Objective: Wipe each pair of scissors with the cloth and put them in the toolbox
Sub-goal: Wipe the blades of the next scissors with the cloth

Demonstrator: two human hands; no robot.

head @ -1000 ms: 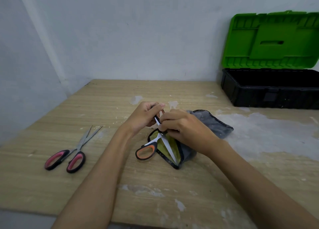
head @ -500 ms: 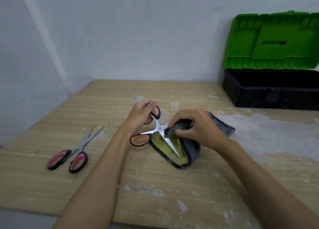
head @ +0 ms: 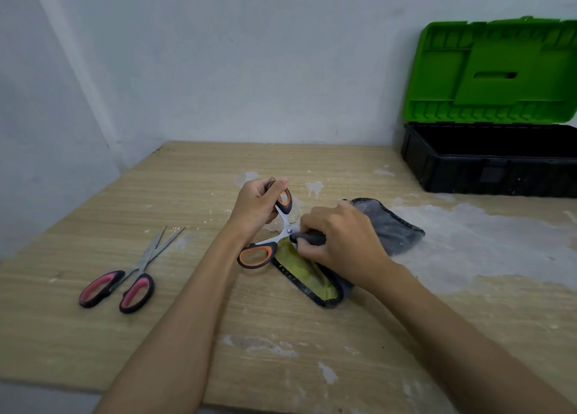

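Note:
Orange-and-black-handled scissors (head: 258,253) are spread open at the table's middle. My left hand (head: 256,207) grips their upper handle loop. My right hand (head: 340,245) pinches a fold of the grey-and-yellow cloth (head: 393,229) around one blade near the pivot; that blade is hidden in the fold. The other blade lies on the cloth's yellow side. Pink-and-black-handled scissors (head: 125,284) lie on the table at the left, slightly open, untouched. The toolbox (head: 487,170) stands at the back right, black tub under a raised green lid (head: 493,70).
The wooden table (head: 218,320) carries white plaster-like stains, the largest patch (head: 487,242) to the right of the cloth. Grey walls close off the back and left. The table's front edge runs along the bottom of the view.
The scissors have been opened wide and turned, with the lower handle swinging down to the left. My right hand has slid the cloth fold along one blade towards the pivot.

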